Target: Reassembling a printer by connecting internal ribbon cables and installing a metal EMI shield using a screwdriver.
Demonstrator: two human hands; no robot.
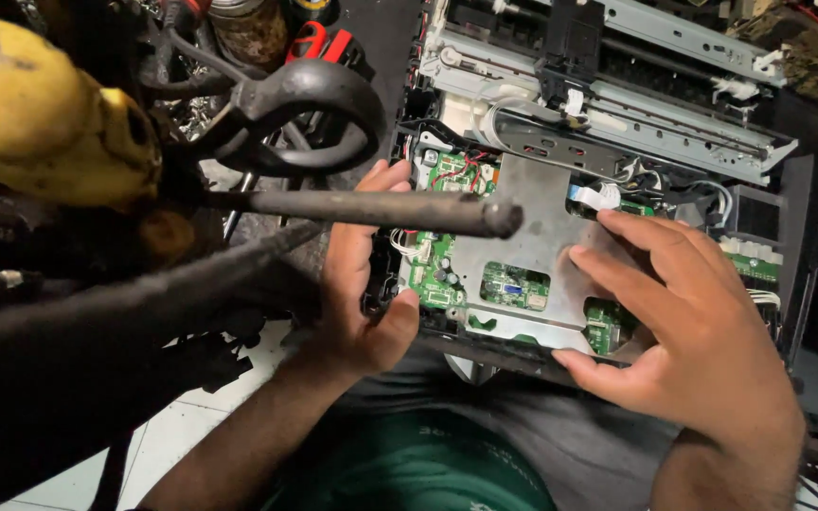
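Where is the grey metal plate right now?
In the head view the grey metal plate sits right of centre on the opened printer, over the green circuit board, between the left hand and right hand.

Matt grey metal shield plate [523, 241] – glossy green circuit board [433, 270] beneath.
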